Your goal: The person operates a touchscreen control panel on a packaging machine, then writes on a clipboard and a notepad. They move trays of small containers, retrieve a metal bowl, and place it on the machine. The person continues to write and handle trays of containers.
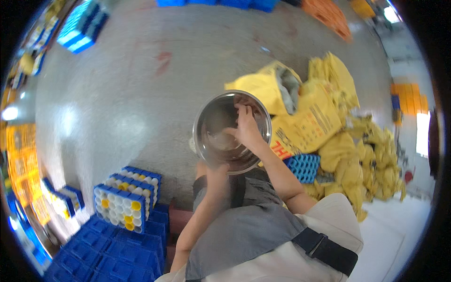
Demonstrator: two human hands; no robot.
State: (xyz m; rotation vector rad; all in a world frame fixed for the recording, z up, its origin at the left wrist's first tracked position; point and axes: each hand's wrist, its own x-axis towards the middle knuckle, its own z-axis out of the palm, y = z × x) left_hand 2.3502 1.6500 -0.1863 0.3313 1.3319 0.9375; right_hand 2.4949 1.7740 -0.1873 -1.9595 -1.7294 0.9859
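Observation:
A round shiny metal bowl (203,141) is in front of me at the middle of the view, with its mouth facing up. My left hand (217,178) grips its near rim; motion smears the fingers a little. Inside the bowl is my right hand (247,127), coming in over the right rim. Its thumb stands apart from the other fingers, near the inner wall, and I see nothing held in it. Whatever lies at the bottom of the bowl, if anything, is too blurred to make out.
Right of the bowl lie yellow printed sacks (305,124) and a heap of yellow-brown sacks (361,164), with a blue dimpled tray (303,168) among them. At the lower left, blue crates (112,244) carry blue racks of white and yellow cups (120,207). Orange crates (23,160) stand farther left.

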